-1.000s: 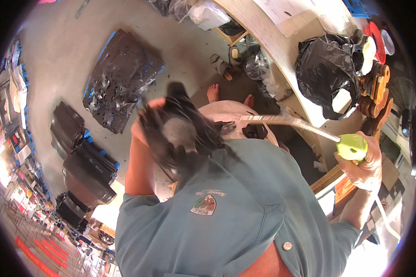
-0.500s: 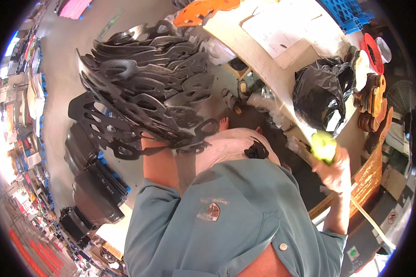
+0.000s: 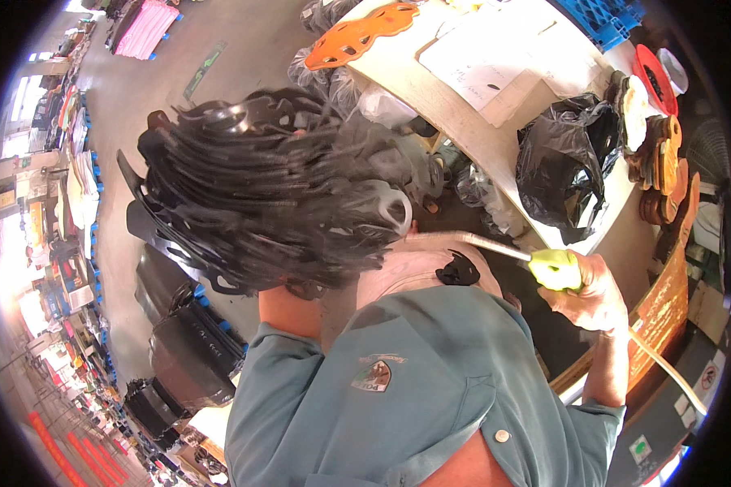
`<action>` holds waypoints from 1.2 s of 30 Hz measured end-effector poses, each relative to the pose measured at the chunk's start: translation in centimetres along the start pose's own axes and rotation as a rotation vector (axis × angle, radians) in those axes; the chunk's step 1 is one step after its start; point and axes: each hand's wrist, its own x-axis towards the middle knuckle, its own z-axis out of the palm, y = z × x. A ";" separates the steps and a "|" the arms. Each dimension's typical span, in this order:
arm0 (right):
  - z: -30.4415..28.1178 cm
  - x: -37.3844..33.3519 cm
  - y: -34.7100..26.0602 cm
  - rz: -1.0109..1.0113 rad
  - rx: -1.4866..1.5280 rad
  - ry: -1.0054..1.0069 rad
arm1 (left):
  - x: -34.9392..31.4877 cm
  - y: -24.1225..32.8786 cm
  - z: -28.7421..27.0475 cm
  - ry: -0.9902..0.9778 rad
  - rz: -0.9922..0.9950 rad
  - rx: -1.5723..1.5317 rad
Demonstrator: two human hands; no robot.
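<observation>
A thick bundle of black cut-out pieces (image 3: 252, 178), curved and full of holes, is held up in front of me on the left. My left forearm (image 3: 288, 312) runs up under it; my left hand is hidden by the pieces. In my right hand (image 3: 590, 299) is a yellow-green air blow gun (image 3: 555, 269), with the fingers closed round it. Its long thin metal nozzle (image 3: 487, 241) reaches left toward the bundle's right side, where the pieces are blurred. A pale hose (image 3: 662, 363) trails from below that hand.
Right of me stands a light worktable (image 3: 503, 150) with papers (image 3: 471, 69), a black plastic bag (image 3: 568, 162) and an orange cut-out piece (image 3: 361, 36). Wooden-looking shapes (image 3: 662, 166) are stacked at its right end. Black sheet stacks (image 3: 191, 357) lie at the lower left.
The bundle has shifted right and its pieces have closed up into a denser, blurred mass. My right hand has turned the blow gun, so its nozzle now points left at them.
</observation>
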 end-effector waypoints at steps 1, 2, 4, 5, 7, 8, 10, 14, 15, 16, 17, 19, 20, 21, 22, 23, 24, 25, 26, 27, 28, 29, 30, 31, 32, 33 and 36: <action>-0.2 -0.1 -0.1 0.012 -0.034 -0.058 | 0.3 0.3 -0.1 -0.017 0.004 -0.021; -0.2 -0.1 -0.1 0.039 0.051 0.058 | 0.8 0.8 -0.2 -0.056 -0.005 -0.045; 0.0 -0.2 -0.2 0.028 0.037 0.087 | 1.9 2.2 -0.3 -0.157 -0.028 -0.116; 0.1 -0.2 -0.2 -0.042 -0.114 -0.017 | 2.4 3.0 -0.4 -0.205 -0.049 -0.129; 0.7 -0.2 -0.2 -0.179 -0.160 -0.035 | 3.7 4.7 -0.3 -0.328 -0.116 -0.174; 1.1 -0.1 -0.2 -0.165 -0.015 0.082 | 4.1 5.4 -0.2 -0.389 -0.159 -0.188; 1.3 -0.1 -0.2 -0.216 -0.063 0.087 | 5.0 6.5 0.2 -0.516 -0.227 -0.222; 0.8 0.0 -0.6 -0.326 -0.106 0.089 | 5.8 6.3 1.2 -0.880 -0.330 -0.203; 0.6 0.0 -0.8 -0.281 -0.070 0.102 | 5.8 5.7 1.4 -1.065 -0.292 -0.158; 0.5 -0.1 -1.0 -0.101 -0.074 0.230 | 5.9 5.3 1.6 -1.172 -0.285 -0.223; 0.4 0.0 -1.2 -0.023 -0.020 0.182 | 5.9 4.3 1.7 -1.212 -0.255 -0.285; 0.6 0.1 -1.5 -0.259 -0.207 -0.084 | 5.9 4.2 2.0 -1.211 -0.264 -0.238; 0.7 0.0 -1.7 -0.238 -0.210 -0.093 | 5.9 4.1 2.1 -1.221 -0.187 -0.263; 0.8 0.0 -1.8 -0.197 -0.191 0.043 | 5.9 4.0 2.3 -1.228 -0.112 -0.289; 0.9 0.0 -1.9 -0.150 -0.170 0.187 | 5.9 3.6 2.5 -1.267 -0.115 -0.258; 0.8 0.1 -2.0 -0.164 -0.148 0.181 | 5.8 3.4 2.6 -1.296 -0.142 -0.237; 0.8 0.2 -2.1 -0.218 -0.131 0.015 | 5.7 3.1 2.8 -1.301 -0.121 -0.227; 0.7 0.1 -2.2 -0.214 -0.164 -0.143 | 5.5 2.9 3.0 -1.296 -0.122 -0.228; 0.6 0.1 -2.2 -0.227 -0.194 -0.159 | 5.4 2.4 3.2 -1.311 -0.114 -0.221; 0.4 0.0 -2.3 -0.237 -0.204 -0.142 | 5.3 2.0 3.3 -1.327 -0.104 -0.216; 0.3 0.0 -2.4 -0.192 -0.199 -0.002 | 5.1 1.8 3.4 -1.347 -0.176 -0.261; 0.3 -0.3 -2.6 -0.158 -0.203 0.111 | 4.8 1.4 3.5 -1.307 -0.170 -0.287; 0.1 -0.3 -2.7 -0.260 -0.278 0.001 | 4.4 1.1 3.6 -1.268 -0.164 -0.308; -0.1 -0.2 -2.9 -0.255 -0.220 -0.150 | 4.1 0.9 3.6 -1.241 -0.157 -0.326; -0.1 -0.4 -3.2 -0.258 -0.284 -0.161 | 3.7 0.6 3.7 -1.224 -0.192 -0.343; -0.1 -0.4 -3.4 -0.238 -0.333 -0.174 | 3.5 0.4 3.7 -1.267 -0.241 -0.367; -0.2 -0.2 -4.0 -0.222 -0.299 0.058 | 2.1 -0.4 3.4 -1.232 -0.281 -0.418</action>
